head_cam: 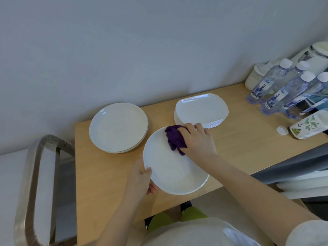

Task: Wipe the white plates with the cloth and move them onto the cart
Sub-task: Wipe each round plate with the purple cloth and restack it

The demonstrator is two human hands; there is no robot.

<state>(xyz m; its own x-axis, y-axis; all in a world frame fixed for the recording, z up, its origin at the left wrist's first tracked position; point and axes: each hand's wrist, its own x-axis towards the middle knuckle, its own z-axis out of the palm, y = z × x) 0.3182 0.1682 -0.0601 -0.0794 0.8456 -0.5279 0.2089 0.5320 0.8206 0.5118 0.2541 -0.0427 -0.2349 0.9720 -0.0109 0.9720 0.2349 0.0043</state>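
In the middle of the frame the left hand [142,181] holds a round white plate [170,167] by its lower left rim; the thumb lies over the edge and the other fingers are curled under it. The plate is tilted, its near edge lifted above the bench [239,148] and past its front edge. The right hand [197,139] presses a purple cloth [174,139] on the upper part of the plate, with the fingers bent around the bunched cloth.

The cart [40,183] is at the lower left of the frame, so it lies to the left of the plate, on the side of the hand that carries the plate. I judge the left hand is the nearer one for the move, once the wiping is finished.

A stack of round plates [118,128] stands just to the upper left of the held plate, and a stack of oblong plates [201,110] to the upper right.

Only the metal handle frame of the cart shows; its shelf is cut off by the frame edge, so I cannot tell whether plates lie there already. The fingers under the plate are mostly hidden.
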